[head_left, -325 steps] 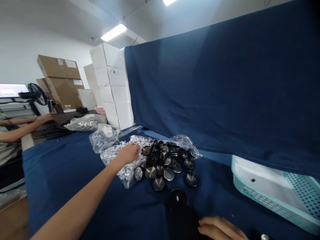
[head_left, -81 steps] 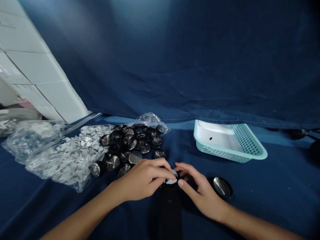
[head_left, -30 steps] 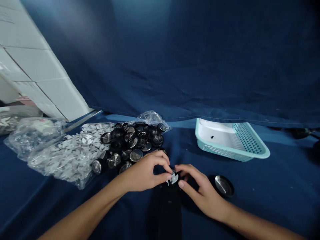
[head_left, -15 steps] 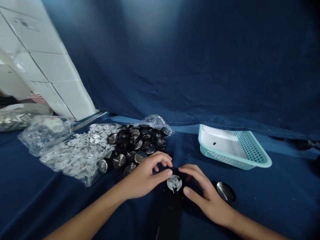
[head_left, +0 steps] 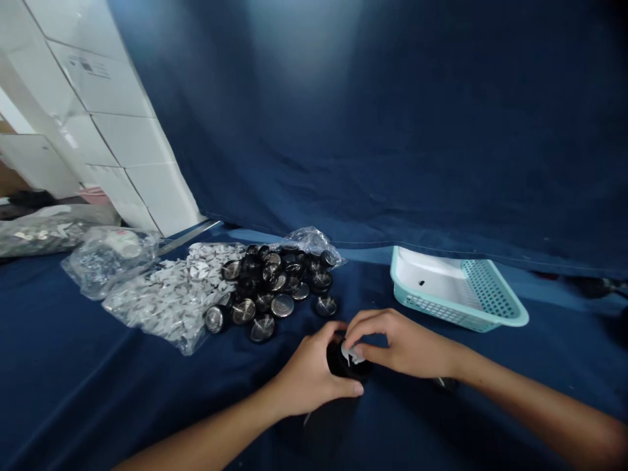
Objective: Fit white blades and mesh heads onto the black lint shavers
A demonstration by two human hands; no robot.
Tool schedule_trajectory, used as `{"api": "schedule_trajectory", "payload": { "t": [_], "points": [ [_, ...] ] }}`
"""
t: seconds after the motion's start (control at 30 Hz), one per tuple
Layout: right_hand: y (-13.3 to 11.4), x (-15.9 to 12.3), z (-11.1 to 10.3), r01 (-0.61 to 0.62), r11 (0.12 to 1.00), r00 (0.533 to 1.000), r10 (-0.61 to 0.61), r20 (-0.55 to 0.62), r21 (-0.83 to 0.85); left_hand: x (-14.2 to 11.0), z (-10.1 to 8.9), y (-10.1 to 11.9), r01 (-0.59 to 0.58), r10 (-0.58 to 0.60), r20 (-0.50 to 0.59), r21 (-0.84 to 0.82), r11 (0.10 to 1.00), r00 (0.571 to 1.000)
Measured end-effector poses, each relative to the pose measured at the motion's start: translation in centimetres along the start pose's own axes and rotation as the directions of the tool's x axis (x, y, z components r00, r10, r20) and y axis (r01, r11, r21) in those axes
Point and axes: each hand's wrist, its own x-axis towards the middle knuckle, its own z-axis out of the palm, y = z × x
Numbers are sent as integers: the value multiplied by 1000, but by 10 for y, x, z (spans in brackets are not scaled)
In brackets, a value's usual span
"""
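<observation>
The left hand (head_left: 318, 374) curls round a black round part (head_left: 337, 361), fingers on its far side and thumb on the near side, its grip partly closed about it. The right hand (head_left: 395, 343) has a pale grey disc (head_left: 347, 354) pinched between thumb and fingertips, a narrow grip, with the disc tilted at the part's open top. Whether the disc is seated I cannot tell (the fingers cover much of it), so this one fitting looks unfinished.

Much seems left: a heap of black parts with perforated metal faces (head_left: 275, 282) lies farther back on the desk's blue cloth (head_left: 93, 379), and beside it many grey pieces (head_left: 171, 297) spread over clear plastic. A turquoise basket (head_left: 441, 312), off to the right, bears a white lining and one small black bit, with no assembled part visible in it.
</observation>
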Motion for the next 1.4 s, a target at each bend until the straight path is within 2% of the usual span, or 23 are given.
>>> {"api": "schedule_trajectory", "payload": {
  "t": [0.17,0.33,0.47,0.77,1.0,1.27,1.4],
  "points": [
    [5,-12,-7,-68,997,997,67,-31,-30,14,2,-3,41,-34,75,-98,994,997],
    [7,-20,-8,-62,993,997,57,-58,-97,17,2,-5,60,-52,153,-48,997,987],
    [3,-19,-6,-50,981,996,35,-79,-188,15,1,-6,34,-28,149,-36,999,988],
    [-7,-10,-4,-128,943,992,116,-57,-308,14,1,-5,-10,17,122,-59,998,992],
    [-10,-12,2,-205,912,976,165,-141,-354,14,1,-4,-45,56,117,-91,995,992],
    [-16,-12,-13,-76,911,996,52,-68,-406,14,0,-7,-9,22,141,-91,996,990],
    [-15,-10,-18,32,948,997,-10,72,-316,14,0,-8,-6,12,126,-42,999,992]
  ]
}}
